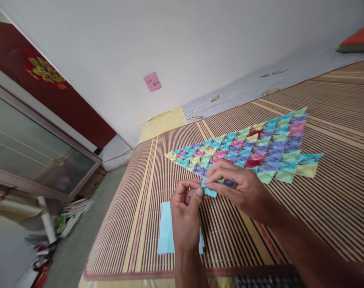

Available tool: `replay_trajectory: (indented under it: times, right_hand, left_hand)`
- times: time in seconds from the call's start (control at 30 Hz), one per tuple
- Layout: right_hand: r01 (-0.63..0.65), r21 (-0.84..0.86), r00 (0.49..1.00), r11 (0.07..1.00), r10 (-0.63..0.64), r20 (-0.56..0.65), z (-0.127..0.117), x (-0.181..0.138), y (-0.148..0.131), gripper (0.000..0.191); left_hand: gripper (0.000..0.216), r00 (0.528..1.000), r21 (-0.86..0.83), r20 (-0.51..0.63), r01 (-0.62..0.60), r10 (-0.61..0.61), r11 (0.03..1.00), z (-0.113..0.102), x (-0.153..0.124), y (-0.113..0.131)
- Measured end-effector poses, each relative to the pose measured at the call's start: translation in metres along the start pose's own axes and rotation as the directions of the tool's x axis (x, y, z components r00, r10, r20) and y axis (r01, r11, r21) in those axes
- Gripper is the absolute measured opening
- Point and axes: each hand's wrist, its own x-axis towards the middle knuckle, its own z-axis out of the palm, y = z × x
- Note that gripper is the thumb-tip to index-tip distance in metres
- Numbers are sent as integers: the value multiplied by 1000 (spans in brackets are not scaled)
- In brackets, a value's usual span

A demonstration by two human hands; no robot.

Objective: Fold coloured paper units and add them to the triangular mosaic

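Note:
Between my two hands is a small light-blue piece of folded paper [210, 193]. My left hand [188, 206] pinches its left end between thumb and fingers. From the right, my right hand [234, 184] grips its upper part with thumb and fingertips. Just beyond the hands lies a large triangular arrangement of folded paper pieces [272, 154] in blue, green, purple, pink, yellow and red, set in slanting rows. My right hand covers part of its near edge. A stack of light-blue paper sheets [166, 234] lies under my left wrist, partly hidden by it.
A striped bamboo mat [134, 208] covers the bed. A pink note [152, 81] sticks to the white wall behind it. An orange item [359, 38] lies at the far right. Beyond the bed's left edge are the floor [110, 188], a glass-panelled door [41, 144] and assorted clutter.

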Motion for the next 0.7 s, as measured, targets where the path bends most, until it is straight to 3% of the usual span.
replay_trajectory:
  times: [0.23, 0.47, 0.7]
  right_hand:
    - [25, 32, 992, 999, -21, -124, 0, -1, 1, 16]
    - [52, -54, 994, 997, -57, -97, 3, 0, -5, 12]
    - [-6, 60, 988, 998, 15, -153, 5, -1, -6, 14]
  left_hand:
    - [8, 997, -49, -50, -60, 58, 997, 6, 1, -4]
    - [9, 987, 79, -79, -131, 137, 988, 9, -1, 1]
    - [8, 973, 82, -111, -195, 203, 977, 14, -2, 0]
